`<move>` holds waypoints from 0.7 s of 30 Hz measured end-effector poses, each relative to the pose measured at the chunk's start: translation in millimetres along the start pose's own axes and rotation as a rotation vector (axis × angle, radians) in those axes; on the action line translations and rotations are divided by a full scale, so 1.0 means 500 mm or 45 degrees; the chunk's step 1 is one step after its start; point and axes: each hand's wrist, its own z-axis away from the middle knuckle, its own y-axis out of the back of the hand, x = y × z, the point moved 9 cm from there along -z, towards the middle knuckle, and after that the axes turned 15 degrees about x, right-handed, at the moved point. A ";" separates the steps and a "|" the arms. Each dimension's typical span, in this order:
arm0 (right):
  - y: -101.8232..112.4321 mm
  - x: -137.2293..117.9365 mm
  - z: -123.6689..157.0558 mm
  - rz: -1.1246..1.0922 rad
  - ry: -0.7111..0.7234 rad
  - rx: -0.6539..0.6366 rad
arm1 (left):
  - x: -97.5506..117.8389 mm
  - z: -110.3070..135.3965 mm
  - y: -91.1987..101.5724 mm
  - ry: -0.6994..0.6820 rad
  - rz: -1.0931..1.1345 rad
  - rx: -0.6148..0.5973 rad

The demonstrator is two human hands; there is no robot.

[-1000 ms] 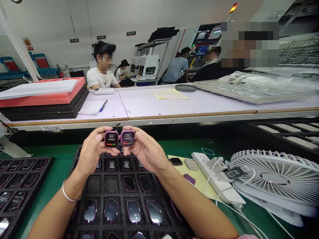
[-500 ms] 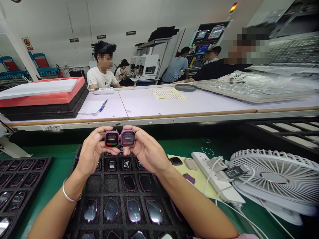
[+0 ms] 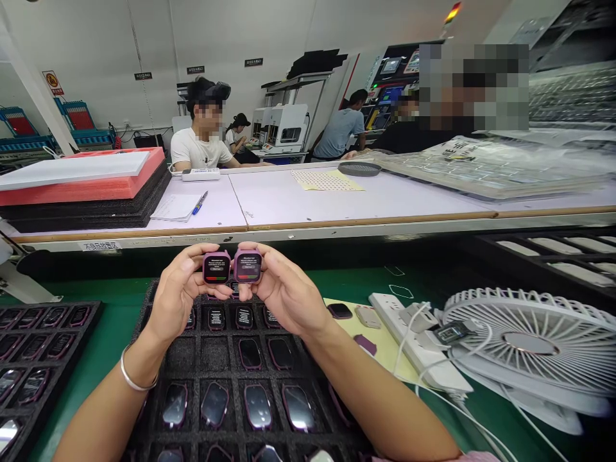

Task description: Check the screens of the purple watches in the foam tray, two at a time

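Change since earlier frame: almost none; both hands and their loads stay in place.
Left hand (image 3: 176, 298): closed, thumb and fingers pinching the left watch body (image 3: 216, 267).
Right hand (image 3: 283, 292): closed likewise on the right watch body (image 3: 248, 266).
Position: the pair sits side by side, edges nearly touching, above the far end of the foam tray (image 3: 185, 354) on the green surface (image 3: 110, 321).
Orientation: lit screens face the wearer, text upright; cases near-square, row running left to right.

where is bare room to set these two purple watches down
Two empty cells in the black foam tray, under the left hand; green mat strip left of it. Crowded right: white power strip, white fan.
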 end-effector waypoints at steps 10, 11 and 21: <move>0.000 -0.006 0.003 0.123 0.068 0.009 | 0.011 0.011 -0.011 -0.169 -0.295 0.111; -0.001 -0.005 0.003 0.130 0.072 0.006 | 0.010 0.011 -0.012 -0.174 -0.295 0.117; 0.003 0.001 0.003 0.154 0.090 0.016 | -0.001 0.010 -0.006 -0.153 -0.247 0.128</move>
